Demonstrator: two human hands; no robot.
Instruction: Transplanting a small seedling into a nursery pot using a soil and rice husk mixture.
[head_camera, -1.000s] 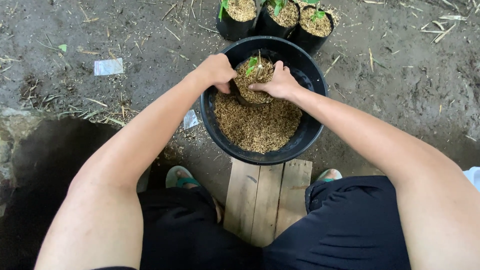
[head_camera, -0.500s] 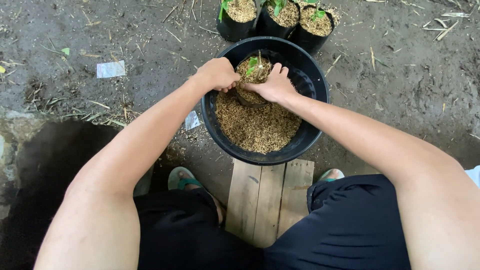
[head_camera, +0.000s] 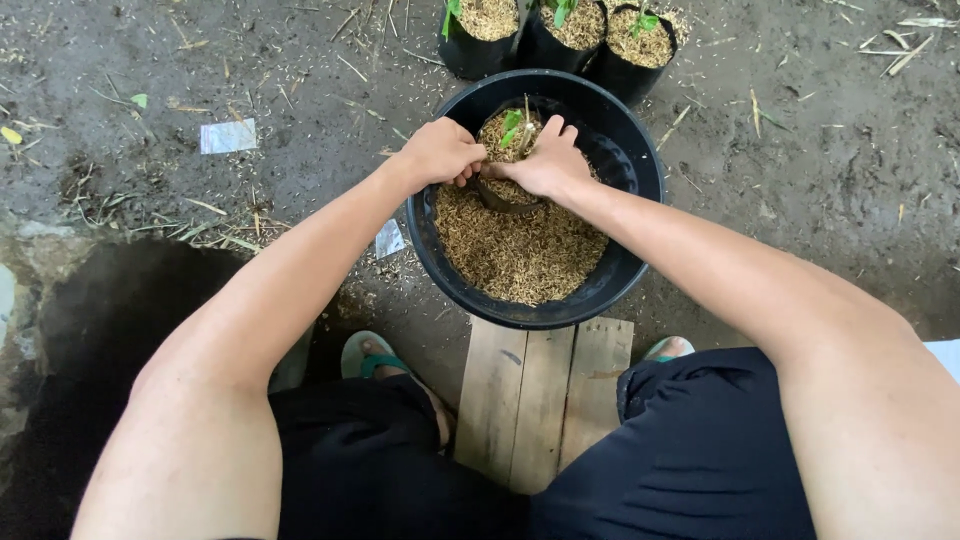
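Observation:
A big black basin (head_camera: 640, 160) sits on the dirt, half full of brown rice husks (head_camera: 520, 250). Inside it stands a small black planting bag (head_camera: 500, 197) filled with husks, with a green seedling (head_camera: 512, 128) sticking up from the top. My left hand (head_camera: 438, 153) grips the bag's left rim with curled fingers. My right hand (head_camera: 545, 160) is closed around the bag's right side, its fingers pressing the husks near the seedling's stem. Both hands touch each other over the bag.
Three filled black planting bags (head_camera: 560, 35) with seedlings stand just beyond the basin. A wooden plank seat (head_camera: 535, 400) lies between my legs. Green sandals (head_camera: 365, 355) are under me. Scraps of white paper (head_camera: 227, 136) and straw litter the dirt at left.
Both hands have drawn closer together on the small bag, the right hand's fingers curling further over its top. The view has shifted slightly downward.

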